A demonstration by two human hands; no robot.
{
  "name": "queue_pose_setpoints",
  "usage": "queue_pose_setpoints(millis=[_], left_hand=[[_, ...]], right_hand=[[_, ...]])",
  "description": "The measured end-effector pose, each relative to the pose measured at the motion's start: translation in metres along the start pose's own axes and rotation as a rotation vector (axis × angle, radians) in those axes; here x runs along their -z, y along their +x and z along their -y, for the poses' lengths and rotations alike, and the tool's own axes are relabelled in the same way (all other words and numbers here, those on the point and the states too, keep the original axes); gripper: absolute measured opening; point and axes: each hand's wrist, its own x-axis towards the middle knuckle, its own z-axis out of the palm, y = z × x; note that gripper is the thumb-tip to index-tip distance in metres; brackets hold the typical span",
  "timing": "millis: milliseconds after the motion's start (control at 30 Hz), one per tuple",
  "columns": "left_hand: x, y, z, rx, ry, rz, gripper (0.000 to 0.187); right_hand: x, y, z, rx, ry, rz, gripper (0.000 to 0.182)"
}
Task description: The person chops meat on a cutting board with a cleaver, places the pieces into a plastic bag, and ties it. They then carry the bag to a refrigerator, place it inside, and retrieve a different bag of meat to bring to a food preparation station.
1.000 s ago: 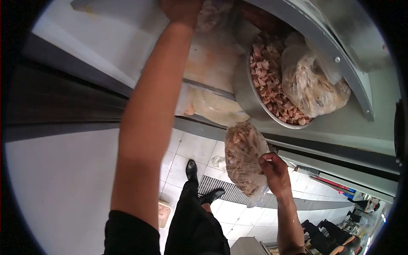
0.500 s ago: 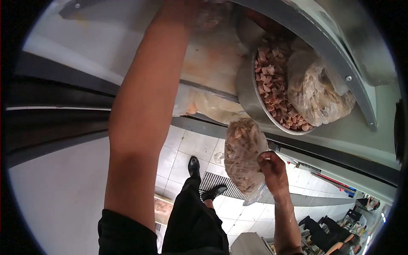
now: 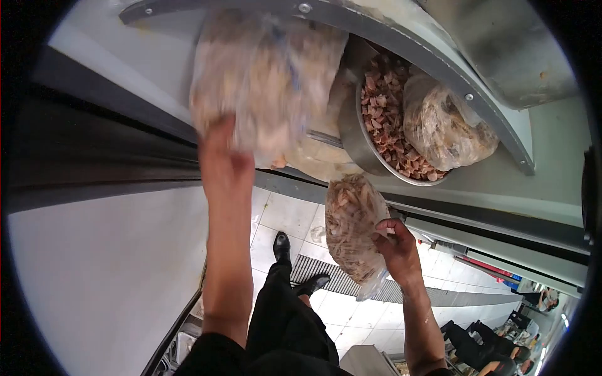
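My left hand point(image 3: 227, 150) grips the near edge of a large clear plastic bag point(image 3: 266, 81) of pale, pinkish pieces, blurred by motion at the cabinet opening. My right hand point(image 3: 400, 254) pinches the side of a smaller clear plastic bag point(image 3: 354, 229) of light brown shredded food, hanging over the floor. Beyond that bag, on the shelf, stands a round metal pot point(image 3: 362, 141) of diced pinkish-brown meat point(image 3: 385, 113). A wrapped plastic bag point(image 3: 448, 122) rests against the pot's right side.
A grey curved door frame point(image 3: 401, 41) arches over the shelf. Below it lies another pale bag point(image 3: 323, 160). A white door panel point(image 3: 106, 269) stands at left. A floor grate point(image 3: 345, 276) runs beneath my shoes, and other people point(image 3: 483, 344) are at lower right.
My left arm has drawn back from deep inside the cabinet, bringing the large bag into view. My right hand still holds the smaller bag, nearly in place.
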Motion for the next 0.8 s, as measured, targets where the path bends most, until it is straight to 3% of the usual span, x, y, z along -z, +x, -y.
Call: queue_pose_setpoints(millis=[133,200,333,400,433,567,600,667,733,800], left_hand=[[0.054,-0.046,0.007,0.074,-0.163,-0.085,0.032],[0.118,-0.024,0.026,0.356,-0.206,0.171,0.026],[0.083,-0.014,0.035,0.300,-0.121,0.142,0.021],[0.080,-0.006,0.038,0.270,-0.178,0.074,0.035],[0.074,-0.008,0.035,0.251,-0.156,0.083,0.050],[0.099,-0.040,0.037,0.226,-0.063,-0.061,0.061],[0.106,-0.054,0.031,0.238,-0.099,-0.091,0.061],[0.127,-0.083,0.026,0.233,-0.136,-0.080,0.064],[0.131,-0.115,0.020,0.161,-0.108,-0.203,0.062],[0.128,-0.154,0.004,0.108,-0.045,-0.367,0.063]], right_hand=[[-0.001,-0.001,-0.008,-0.018,0.063,0.003,0.013],[-0.001,-0.002,-0.019,-0.012,0.042,0.024,0.015],[0.004,0.007,-0.037,-0.095,-0.016,0.028,0.016],[0.006,0.010,-0.029,-0.134,-0.020,0.033,0.014],[0.010,0.013,-0.028,-0.138,-0.063,0.037,0.014],[0.022,0.036,-0.028,-0.215,-0.216,0.111,0.012],[0.027,0.044,-0.041,-0.126,-0.231,0.113,0.005],[0.039,0.065,-0.073,0.021,-0.275,0.175,0.006],[0.061,0.103,-0.107,-0.020,-0.294,0.296,0.012],[0.066,0.126,-0.098,0.097,-0.566,0.332,0.014]])
